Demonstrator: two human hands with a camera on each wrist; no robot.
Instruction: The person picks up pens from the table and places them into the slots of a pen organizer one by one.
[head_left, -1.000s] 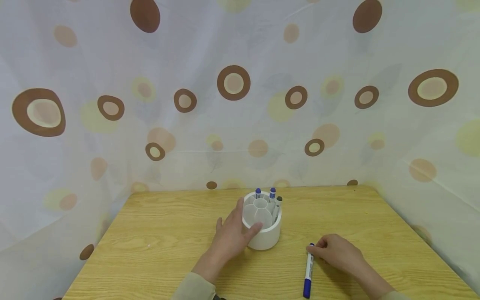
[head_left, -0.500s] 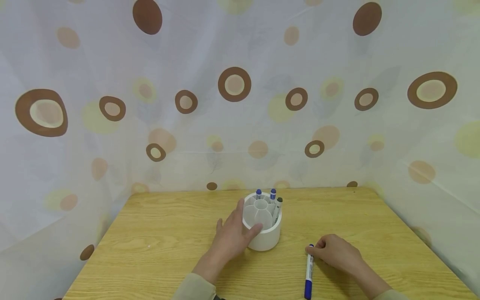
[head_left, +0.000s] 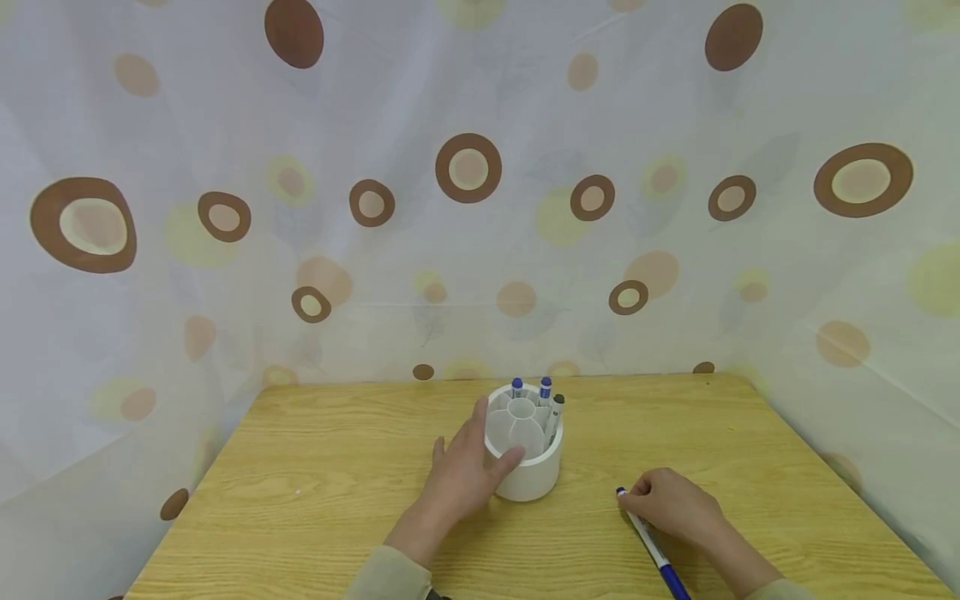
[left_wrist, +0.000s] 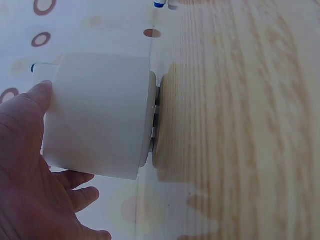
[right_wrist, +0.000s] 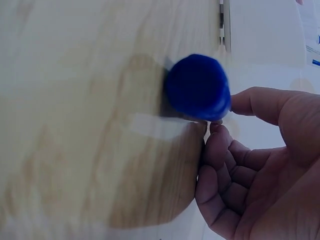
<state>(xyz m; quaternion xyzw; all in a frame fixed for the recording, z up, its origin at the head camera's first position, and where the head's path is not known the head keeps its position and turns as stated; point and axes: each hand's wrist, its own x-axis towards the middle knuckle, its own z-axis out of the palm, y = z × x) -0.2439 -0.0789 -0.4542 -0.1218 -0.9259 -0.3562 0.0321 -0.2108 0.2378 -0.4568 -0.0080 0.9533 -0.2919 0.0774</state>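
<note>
A white round pen holder [head_left: 528, 479] with petal-like compartments stands upright on the table. My left hand [head_left: 459, 475] grips it from the left, thumb over the near rim and index finger along its left side. In the left wrist view the holder's smooth wall [left_wrist: 100, 110] fills the space beside the thumb. At the right, my right hand [head_left: 675, 504] pinches a white marker [head_left: 647, 537] near its far blue end. The marker's blue cap [head_left: 672, 581] points toward me; in the right wrist view its blue end [right_wrist: 197, 86] faces the camera and the rest is hidden behind it.
Several markers stand in the holder's far and right compartments: two blue-topped markers [head_left: 545, 390] and a black-topped marker [head_left: 555, 417]. The wooden table [head_left: 337, 467] ends at a patterned white curtain [head_left: 465, 250] behind and on both sides.
The marker in my right hand has swung, its near capped end moving right toward the wrist. My left hand and the pen holder have stayed in place.
</note>
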